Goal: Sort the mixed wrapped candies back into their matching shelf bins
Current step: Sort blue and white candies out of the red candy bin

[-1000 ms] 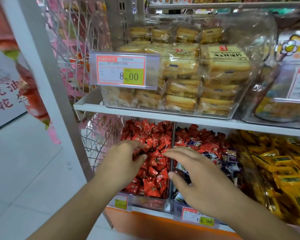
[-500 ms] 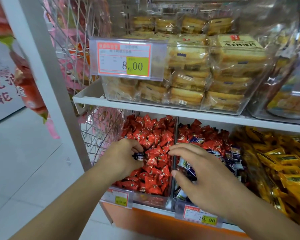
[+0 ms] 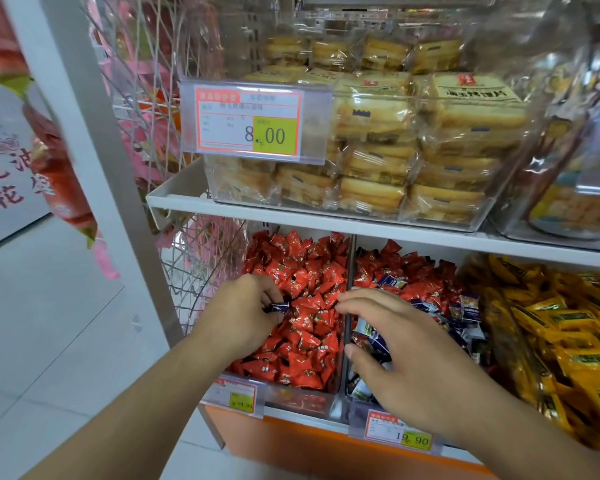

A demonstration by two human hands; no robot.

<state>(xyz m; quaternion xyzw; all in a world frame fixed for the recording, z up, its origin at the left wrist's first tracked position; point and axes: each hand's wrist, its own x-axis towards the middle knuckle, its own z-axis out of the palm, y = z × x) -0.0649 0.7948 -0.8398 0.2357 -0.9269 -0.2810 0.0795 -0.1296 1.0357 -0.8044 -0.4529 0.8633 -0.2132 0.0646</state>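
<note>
Two clear bins sit side by side on the lower shelf. The left bin point(image 3: 329, 393) is full of red wrapped candies point(image 3: 305, 271). The bin to its right point(image 3: 347, 403) holds dark blue candies point(image 3: 468, 306) mixed with red ones point(image 3: 406, 268). My left hand point(image 3: 243, 317) hovers over the red bin and pinches a dark blue candy point(image 3: 279, 307) between thumb and fingers. My right hand point(image 3: 406, 355) reaches over the divider, fingers spread above both bins, its thumb against blue candies point(image 3: 374, 337). What lies beneath its palm is hidden.
A third bin of yellow wrapped candies point(image 3: 561, 334) stands at the right. The shelf above point(image 3: 361, 225) carries a clear box of packaged cakes point(image 3: 395, 140) with an 8.00 price tag point(image 3: 250, 121). A wire rack point(image 3: 194, 265) and white upright post point(image 3: 118, 161) stand left.
My left hand has picked a dark blue candy out of the red bin and lifted it slightly. The right hand has stayed over the divider. The view has moved closer.
</note>
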